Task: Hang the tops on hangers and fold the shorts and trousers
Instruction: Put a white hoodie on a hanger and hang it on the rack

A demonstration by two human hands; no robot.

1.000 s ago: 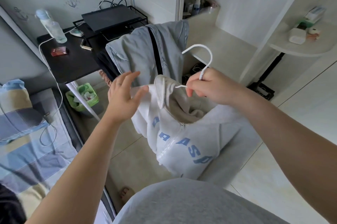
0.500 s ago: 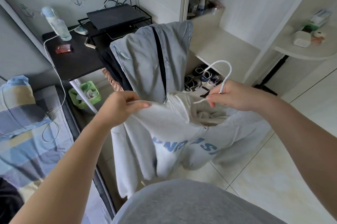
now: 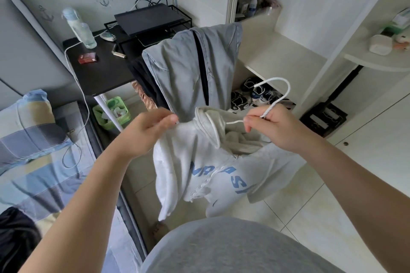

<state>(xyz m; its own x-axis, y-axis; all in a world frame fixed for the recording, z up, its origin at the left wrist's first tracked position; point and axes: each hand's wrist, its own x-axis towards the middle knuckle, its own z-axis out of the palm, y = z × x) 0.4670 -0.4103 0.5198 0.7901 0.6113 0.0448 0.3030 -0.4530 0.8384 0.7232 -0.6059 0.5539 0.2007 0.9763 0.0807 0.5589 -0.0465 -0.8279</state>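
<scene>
Holding up a white zip hoodie with blue letters (image 3: 199, 161) in the middle of the view, the person uses both hands. The left hand (image 3: 144, 133), at 9 o'clock from the hood, pinches the cloth at the shoulder between thumb and fingers. The right hand (image 3: 275, 126), at 3 o'clock from the hood, has its fingers curled tight round the neck of a thin white hanger wrapped in cord (image 3: 281, 88). The hook sticks up out of the fist toward 12 o'clock. One thin arm of the hanger runs from the hand toward 9 o'clock, into the neck of the hoodie. The rest of the hanger is hidden in the cloth. The hoodie hangs loose toward 6 o'clock, above the pale tiled floor (image 3: 310, 228).

Just behind the hoodie, at 12 o'clock, a pale blue denim garment (image 3: 182, 68) is draped over something tall. At 10 o'clock stands a black desk (image 3: 99, 75) with a clear plastic water bottle (image 3: 81, 33) and a small red box (image 3: 88, 57) on it. A green plastic basket (image 3: 112, 110) sits under the desk. At 8 o'clock lies a bed with a blue striped sheet (image 3: 40, 179). At 1 o'clock, dark and white shoes (image 3: 255, 95) sit under a pale shelf.
</scene>
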